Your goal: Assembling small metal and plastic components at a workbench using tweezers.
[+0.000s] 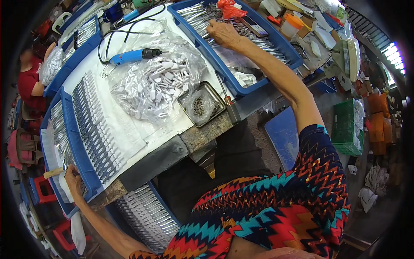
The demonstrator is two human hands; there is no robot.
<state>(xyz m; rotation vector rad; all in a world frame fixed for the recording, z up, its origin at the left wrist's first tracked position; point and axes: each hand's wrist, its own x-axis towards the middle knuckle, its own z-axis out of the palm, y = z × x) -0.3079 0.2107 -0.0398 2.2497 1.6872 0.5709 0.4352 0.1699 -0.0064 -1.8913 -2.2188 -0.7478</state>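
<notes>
The right hand [224, 34] has its fingers drawn together at the long metal pieces [194, 19] in the far tray, though whether they are clamped on one I cannot tell; the left hand [73, 181] is curled over the near end of the left tray, just beside a hammer [52, 172], and its grip is partly hidden, so I cannot tell what it holds. The workbench [211, 134], mostly covered by a white sheet [140, 144], stretches between the two. Along its far right side lies the far tray [271, 79], blue and long; the left tray [77, 142], blue too, carries more slender metal parts [60, 129]. Between them a clear plastic bag [125, 101] spreads open around a heap of white plastic tabs [168, 80]. Left of it, white-ended metal parts [95, 125] lie side by side in a long row. A blue power screwdriver [129, 56] rests on the bag. Near the bench's edge sits a metal tin [217, 93], beside it a red-handled screwdriver [228, 100], and in it, on clear plastic, tiny fasteners [199, 107].
</notes>
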